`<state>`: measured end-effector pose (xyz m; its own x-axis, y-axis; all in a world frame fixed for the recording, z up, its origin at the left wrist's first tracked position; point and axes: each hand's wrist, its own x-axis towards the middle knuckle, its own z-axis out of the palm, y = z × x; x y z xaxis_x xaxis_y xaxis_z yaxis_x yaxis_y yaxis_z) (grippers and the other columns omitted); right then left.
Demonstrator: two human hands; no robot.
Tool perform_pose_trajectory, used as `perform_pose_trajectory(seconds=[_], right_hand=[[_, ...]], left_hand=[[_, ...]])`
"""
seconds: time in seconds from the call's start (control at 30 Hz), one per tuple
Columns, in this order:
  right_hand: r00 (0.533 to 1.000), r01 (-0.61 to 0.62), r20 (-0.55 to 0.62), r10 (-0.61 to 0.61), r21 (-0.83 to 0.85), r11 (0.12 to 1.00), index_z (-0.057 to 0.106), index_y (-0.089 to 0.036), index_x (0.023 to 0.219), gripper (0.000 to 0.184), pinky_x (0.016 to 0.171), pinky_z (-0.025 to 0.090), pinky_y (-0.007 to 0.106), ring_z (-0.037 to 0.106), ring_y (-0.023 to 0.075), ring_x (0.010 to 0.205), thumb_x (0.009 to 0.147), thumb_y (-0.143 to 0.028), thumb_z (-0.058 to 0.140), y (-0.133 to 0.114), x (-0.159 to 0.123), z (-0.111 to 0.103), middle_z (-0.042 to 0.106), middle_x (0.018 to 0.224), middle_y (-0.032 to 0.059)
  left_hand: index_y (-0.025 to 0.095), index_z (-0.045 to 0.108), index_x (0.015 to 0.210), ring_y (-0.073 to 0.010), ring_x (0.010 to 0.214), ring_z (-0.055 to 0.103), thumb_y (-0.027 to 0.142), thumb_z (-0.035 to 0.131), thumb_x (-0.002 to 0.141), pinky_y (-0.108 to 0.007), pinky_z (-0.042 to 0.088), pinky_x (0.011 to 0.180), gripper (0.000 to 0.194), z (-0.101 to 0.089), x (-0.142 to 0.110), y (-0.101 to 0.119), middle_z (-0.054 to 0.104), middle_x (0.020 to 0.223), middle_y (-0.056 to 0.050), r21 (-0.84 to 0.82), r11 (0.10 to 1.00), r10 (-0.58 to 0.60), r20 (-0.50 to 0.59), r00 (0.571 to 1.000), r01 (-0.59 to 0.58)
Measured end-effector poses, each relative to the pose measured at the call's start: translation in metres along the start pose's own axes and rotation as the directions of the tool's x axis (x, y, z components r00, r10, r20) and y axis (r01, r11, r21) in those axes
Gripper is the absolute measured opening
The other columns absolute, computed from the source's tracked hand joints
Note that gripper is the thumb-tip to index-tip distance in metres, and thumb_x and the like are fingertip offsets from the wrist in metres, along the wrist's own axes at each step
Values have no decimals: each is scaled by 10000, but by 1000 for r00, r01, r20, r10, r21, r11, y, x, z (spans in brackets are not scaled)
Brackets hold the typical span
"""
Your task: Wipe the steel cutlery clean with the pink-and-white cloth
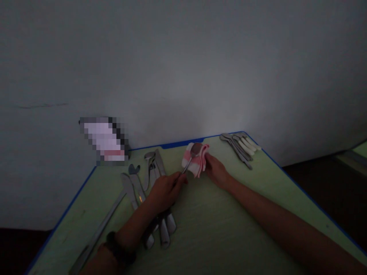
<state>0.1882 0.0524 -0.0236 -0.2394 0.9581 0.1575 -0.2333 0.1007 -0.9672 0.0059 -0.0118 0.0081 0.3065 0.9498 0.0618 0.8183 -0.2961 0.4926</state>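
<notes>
My left hand [166, 191] is closed around the handle of a metal spoon [192, 153], whose bowl rests on a pink and white cloth [197, 160]. My right hand [215, 168] grips that cloth from the right, bunched around the spoon bowl. Both hands are above the far middle of a light green table [218, 229]. A dark band sits on my left wrist.
Several knives and spoons [149, 172] lie left of my hands, some with white handles [164, 233] under my left forearm. More cutlery [239, 145] lies at the far right corner. A long metal utensil [100, 229] lies at the left. A blue edge [177, 143] borders the table; a grey wall stands behind.
</notes>
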Motion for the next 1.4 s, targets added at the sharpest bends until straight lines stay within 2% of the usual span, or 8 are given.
perform_pose_trajectory(seconds=[0.17,0.3,0.47,0.6,0.7,0.83,1.0,1.4], right_hand=[[999,-1,53,2,-26,1000,592,-189,834,269,746,428,251,532,116,727,754,-446,581,-5,-2,-1,593,776,-19],[988,-89,136,76,93,992,607,-176,830,275,709,437,261,530,111,685,731,-432,616,-1,1,-3,601,766,-13],[983,-163,112,149,132,978,617,-152,738,286,631,409,236,498,96,609,699,-433,654,4,2,-4,589,676,-16],[984,-179,25,178,266,947,600,-167,720,266,607,402,225,492,90,596,704,-428,649,2,4,0,583,653,-30],[970,-187,-48,236,470,863,586,-194,740,184,637,439,241,529,107,640,693,-360,648,-4,7,3,602,681,-34],[974,-174,-9,228,613,770,574,-208,737,80,616,461,250,532,112,611,663,-233,590,-10,9,3,609,673,-44],[968,-207,1,250,565,798,577,-188,692,49,589,442,243,515,101,576,662,-214,605,-3,7,0,586,623,-45],[964,-230,-28,263,401,887,652,-193,828,200,685,448,245,554,114,728,671,-309,698,-2,2,4,638,794,-4]], left_hand=[[198,601,854,-173,588,611,369,302,916,-247,367,561,351,1,-2,3,634,638,-29,156,983,88,74,993,-98],[201,590,883,-174,625,625,363,247,936,-251,379,592,384,3,-4,4,644,656,-33,202,975,77,81,994,-92],[196,569,860,-172,621,622,372,248,940,-245,371,578,374,4,-5,6,638,661,-28,210,974,65,91,994,-83],[198,521,960,-170,645,623,374,268,938,-238,366,575,309,4,-5,6,646,707,-18,129,990,46,30,998,-50],[202,437,1112,-156,628,608,340,302,928,-232,360,563,267,6,-4,4,650,751,-7,24,999,40,-16,999,-40],[190,314,1214,-139,582,565,263,337,900,-226,359,548,323,7,-5,2,624,756,8,-62,997,33,-71,997,-37],[202,353,1114,-134,627,564,218,359,873,-229,380,592,242,6,-7,3,609,807,4,-95,995,23,-122,992,-35],[223,488,970,-128,572,545,210,395,852,-213,328,547,151,5,-7,5,570,660,30,3,999,47,-32,998,-47]])
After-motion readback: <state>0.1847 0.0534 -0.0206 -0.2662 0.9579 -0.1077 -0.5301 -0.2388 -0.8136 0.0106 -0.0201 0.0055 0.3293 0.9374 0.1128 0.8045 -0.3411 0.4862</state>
